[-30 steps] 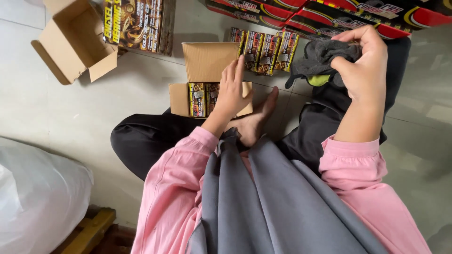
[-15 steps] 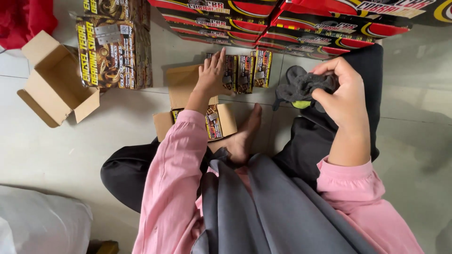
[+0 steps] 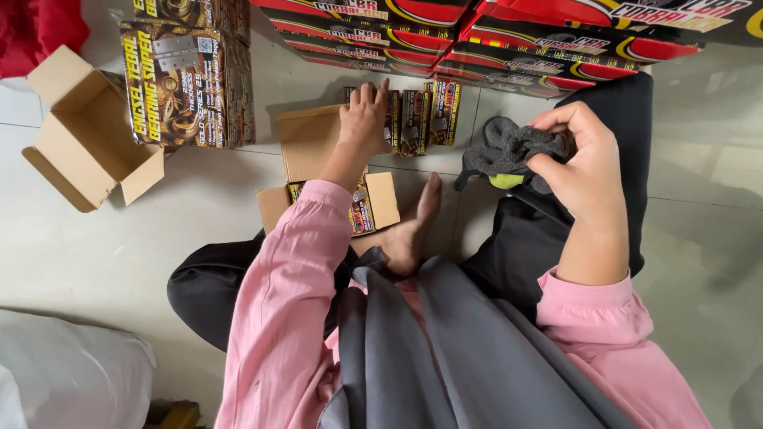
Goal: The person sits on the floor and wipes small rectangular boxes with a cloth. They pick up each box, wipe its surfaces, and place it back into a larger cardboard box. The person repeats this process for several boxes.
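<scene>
I sit cross-legged on a tiled floor. My left hand (image 3: 364,121) reaches forward and rests on a row of small printed packs (image 3: 425,115) standing just beyond an open cardboard box (image 3: 314,171) that holds more such packs. Whether its fingers grip a pack I cannot tell. My right hand (image 3: 584,163) is raised at the right, closed on a crumpled dark grey cloth (image 3: 509,151) with a yellow-green patch. My bare foot (image 3: 413,230) lies beside the box.
An empty open cardboard box (image 3: 83,139) stands at the left. Next to it is a stack of printed cartons (image 3: 183,79). Long red and black boxes (image 3: 477,36) line the far edge. A white bag (image 3: 67,373) lies at lower left, red fabric (image 3: 36,28) at upper left.
My left hand has moved forward from the open box to the row of packs beyond it. My right hand still holds the cloth. The view has shifted downward.
</scene>
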